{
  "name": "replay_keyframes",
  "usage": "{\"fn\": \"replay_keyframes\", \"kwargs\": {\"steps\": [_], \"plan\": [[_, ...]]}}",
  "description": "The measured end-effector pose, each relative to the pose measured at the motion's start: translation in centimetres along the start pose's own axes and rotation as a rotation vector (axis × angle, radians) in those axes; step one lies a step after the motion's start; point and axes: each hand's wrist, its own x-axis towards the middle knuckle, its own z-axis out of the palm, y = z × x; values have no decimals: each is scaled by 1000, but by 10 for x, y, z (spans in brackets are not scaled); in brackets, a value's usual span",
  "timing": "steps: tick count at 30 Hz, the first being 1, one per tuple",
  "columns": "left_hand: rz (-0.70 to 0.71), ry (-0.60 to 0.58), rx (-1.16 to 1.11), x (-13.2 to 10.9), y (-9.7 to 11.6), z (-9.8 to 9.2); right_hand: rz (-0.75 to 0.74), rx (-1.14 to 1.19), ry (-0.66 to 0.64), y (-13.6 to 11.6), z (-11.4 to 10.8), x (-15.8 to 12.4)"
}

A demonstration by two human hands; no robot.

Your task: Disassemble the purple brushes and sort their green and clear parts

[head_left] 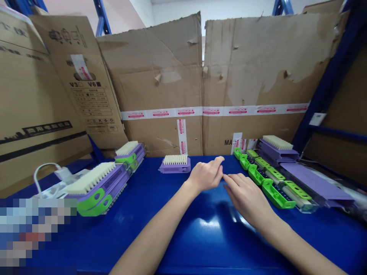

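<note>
My left hand [207, 175] is curled closed over the middle of the blue table, its index finger pointing right. Just to its right, my right hand [245, 193] has its fingertips pressed together. The fingertips of both hands meet or nearly meet. A tiny dark thing seems to show between them, too small to name. Left of my left hand lies a purple block with cream bristles [174, 164]. To the right of my right hand, a row of bright green plastic end pieces [256, 175] runs toward the back.
More bristled purple blocks with green ends [96, 187] sit on the left, near a power strip with a white plug [63, 173]. At right are flat green pieces [275, 175] and purple housings [318, 183]. Cardboard sheets [160, 76] wall the back of the blue table [183, 236].
</note>
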Motion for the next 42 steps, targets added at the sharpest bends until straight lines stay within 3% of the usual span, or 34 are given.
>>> {"fn": "replay_keyframes", "kwargs": {"steps": [4, 9, 14, 21, 31, 42], "plan": [[0, 138, 49, 1, -7, -6, 50, 2, 15, 11, 2, -14], [-204, 304, 67, -2, -34, -14, 318, -52, 69, 47, -7, -48], [-294, 238, 148, -9, -55, -9, 541, -218, -126, 78, -28, -68], [-326, 110, 228, -14, -63, -6, 629, -428, -278, 88, -34, -63], [-262, 74, 230, -14, -63, -4, 663, -438, -315, 82, -32, -58], [-276, 57, 261, -15, -65, -6, 638, -422, -198, 81, -28, -58]]}}
